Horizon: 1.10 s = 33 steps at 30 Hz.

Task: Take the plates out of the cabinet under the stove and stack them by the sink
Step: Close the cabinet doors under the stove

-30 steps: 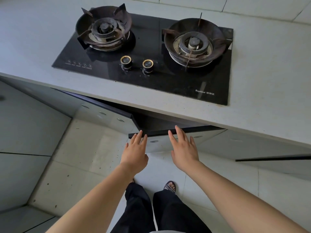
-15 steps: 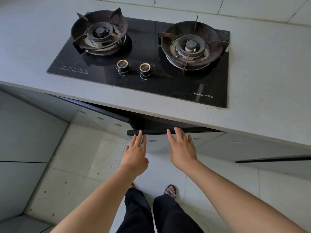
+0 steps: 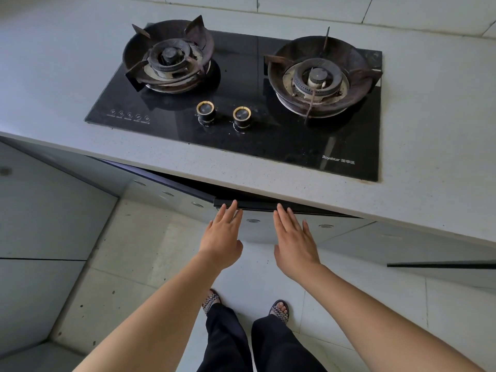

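Observation:
A black two-burner gas stove (image 3: pixel 241 111) is set into the grey countertop (image 3: pixel 434 146). Below it the cabinet's two grey doors stand ajar: the left door (image 3: pixel 166 194) swings out to the left, the right door (image 3: pixel 271 224) has a dark top edge. My left hand (image 3: pixel 221 237) is flat with fingers apart, its fingertips at that dark edge. My right hand (image 3: pixel 294 240) is also flat and empty, its fingertips just below the same edge. The cabinet's inside is dark and no plates show.
Another door edge (image 3: pixel 440 264) juts out at the right. A grey cabinet face (image 3: pixel 40 224) fills the left side. My feet in patterned sandals (image 3: pixel 279 310) stand on the pale tiled floor (image 3: pixel 128 264) close to the doors.
Both hands have moved forward to the right door's top edge. The gap between the door and the countertop has narrowed.

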Each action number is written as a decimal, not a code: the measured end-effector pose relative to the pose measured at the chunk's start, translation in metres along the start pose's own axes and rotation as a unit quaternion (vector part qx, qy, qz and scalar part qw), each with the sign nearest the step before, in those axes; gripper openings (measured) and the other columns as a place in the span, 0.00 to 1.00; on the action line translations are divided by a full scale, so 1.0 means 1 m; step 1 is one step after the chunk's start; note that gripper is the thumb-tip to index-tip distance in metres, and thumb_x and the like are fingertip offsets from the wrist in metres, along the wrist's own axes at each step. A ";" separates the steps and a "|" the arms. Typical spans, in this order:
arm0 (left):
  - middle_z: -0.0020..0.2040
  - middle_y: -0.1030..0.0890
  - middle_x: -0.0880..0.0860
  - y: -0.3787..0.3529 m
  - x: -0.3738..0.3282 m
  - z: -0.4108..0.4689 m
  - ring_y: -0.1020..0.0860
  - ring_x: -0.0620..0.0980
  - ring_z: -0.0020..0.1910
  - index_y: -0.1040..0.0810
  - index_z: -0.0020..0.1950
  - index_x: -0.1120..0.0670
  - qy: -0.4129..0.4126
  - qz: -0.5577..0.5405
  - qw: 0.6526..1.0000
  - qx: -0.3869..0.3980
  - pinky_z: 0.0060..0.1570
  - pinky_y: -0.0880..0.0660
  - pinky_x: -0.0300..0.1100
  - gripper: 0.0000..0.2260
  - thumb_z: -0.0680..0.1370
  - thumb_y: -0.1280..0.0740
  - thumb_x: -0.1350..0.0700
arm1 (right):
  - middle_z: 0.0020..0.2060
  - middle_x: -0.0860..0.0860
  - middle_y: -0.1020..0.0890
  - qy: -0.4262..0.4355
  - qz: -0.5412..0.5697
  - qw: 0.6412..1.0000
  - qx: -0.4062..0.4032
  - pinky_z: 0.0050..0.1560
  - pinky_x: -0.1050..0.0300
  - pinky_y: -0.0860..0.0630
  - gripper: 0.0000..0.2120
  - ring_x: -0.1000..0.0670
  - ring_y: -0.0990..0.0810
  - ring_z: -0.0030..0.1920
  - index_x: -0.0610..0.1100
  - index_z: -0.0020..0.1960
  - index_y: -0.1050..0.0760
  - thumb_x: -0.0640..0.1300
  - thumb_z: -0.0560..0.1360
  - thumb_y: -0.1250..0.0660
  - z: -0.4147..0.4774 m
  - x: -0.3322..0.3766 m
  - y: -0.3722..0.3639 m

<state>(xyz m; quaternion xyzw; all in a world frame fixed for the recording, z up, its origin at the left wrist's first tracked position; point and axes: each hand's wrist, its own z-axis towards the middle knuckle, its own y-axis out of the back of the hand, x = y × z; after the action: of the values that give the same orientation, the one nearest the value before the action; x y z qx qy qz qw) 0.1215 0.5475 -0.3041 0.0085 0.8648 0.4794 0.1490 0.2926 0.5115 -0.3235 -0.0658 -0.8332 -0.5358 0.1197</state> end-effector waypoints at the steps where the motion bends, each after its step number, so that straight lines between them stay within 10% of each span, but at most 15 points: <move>1: 0.78 0.61 0.48 0.001 0.000 0.000 0.61 0.50 0.76 0.55 0.77 0.53 0.000 -0.003 1.000 -0.005 0.74 0.49 0.49 0.32 0.78 0.41 0.57 | 0.74 0.50 0.67 -0.001 -0.004 1.000 0.000 0.74 0.47 0.57 0.37 0.49 0.64 0.75 0.43 0.75 0.65 0.41 0.78 0.42 0.000 0.000 -0.001; 20: 0.78 0.60 0.49 0.036 0.096 0.003 0.59 0.50 0.77 0.58 0.77 0.53 -0.026 0.027 0.999 0.032 0.74 0.47 0.48 0.33 0.78 0.41 0.56 | 0.76 0.51 0.57 -0.039 0.060 0.996 -0.058 0.74 0.53 0.55 0.30 0.50 0.57 0.76 0.44 0.76 0.58 0.42 0.80 0.47 0.012 0.066 -0.005; 25: 0.77 0.62 0.49 0.042 0.125 0.014 0.60 0.50 0.76 0.58 0.77 0.52 -0.061 0.051 0.995 0.053 0.73 0.48 0.48 0.33 0.78 0.42 0.57 | 0.75 0.45 0.44 -0.051 0.045 0.996 -0.057 0.70 0.46 0.40 0.33 0.45 0.41 0.74 0.39 0.74 0.44 0.42 0.73 0.34 0.024 0.115 -0.034; 33: 0.76 0.65 0.48 0.047 0.157 0.022 0.63 0.49 0.76 0.61 0.76 0.51 -0.128 0.092 0.986 0.053 0.74 0.54 0.48 0.33 0.78 0.44 0.59 | 0.73 0.49 0.64 -0.131 0.067 0.987 -0.072 0.74 0.47 0.51 0.36 0.47 0.58 0.76 0.42 0.75 0.61 0.43 0.77 0.41 0.033 0.139 -0.054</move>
<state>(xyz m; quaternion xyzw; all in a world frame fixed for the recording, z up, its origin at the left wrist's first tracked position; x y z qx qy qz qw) -0.0287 0.6163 -0.3152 0.1571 0.8582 0.4399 0.2127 0.1419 0.5162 -0.3461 -0.1989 -0.7949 -0.5718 0.0402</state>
